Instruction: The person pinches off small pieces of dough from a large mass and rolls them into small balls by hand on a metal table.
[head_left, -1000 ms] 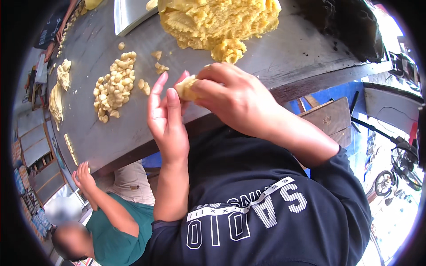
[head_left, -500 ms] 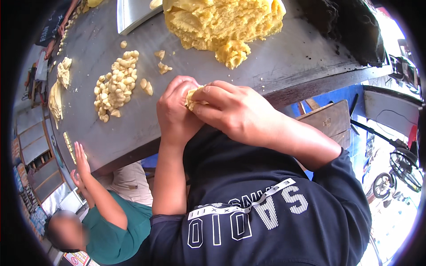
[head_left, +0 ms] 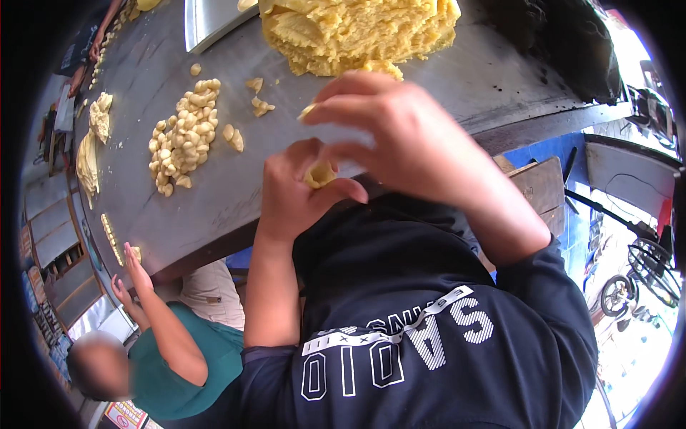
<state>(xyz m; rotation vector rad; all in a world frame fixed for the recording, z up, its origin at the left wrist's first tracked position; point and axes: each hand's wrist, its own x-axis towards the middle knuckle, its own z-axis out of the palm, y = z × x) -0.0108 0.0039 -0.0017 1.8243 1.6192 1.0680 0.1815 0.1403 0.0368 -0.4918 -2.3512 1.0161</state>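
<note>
My left hand (head_left: 300, 186) is curled around a small piece of yellow dough (head_left: 319, 173), hollowed in the middle, near the table's front edge. Raised above it, slightly blurred, my right hand (head_left: 386, 136) has its fingers apart, with a yellow speck at a fingertip. Behind my hands lies a large mound of crumbly yellow dough (head_left: 357, 32) on the steel table (head_left: 486, 79). A heap of small pale dough pieces (head_left: 184, 136) and a few loose ones (head_left: 232, 136) are to the left of my hands.
A metal tray (head_left: 207, 25) lies at the back. Pale dough (head_left: 91, 161) and a thin strip (head_left: 111, 239) run along the left. A person in green (head_left: 179, 357) works at lower left; another person's arm (head_left: 100, 36) shows upper left. A wooden board (head_left: 536, 186) and bicycle (head_left: 629, 286) are right.
My hands were pressed together around the dough. My right hand has now lifted up and away, its fingers parting, leaving the dough in my left hand. The co-worker's hands have shifted slightly.
</note>
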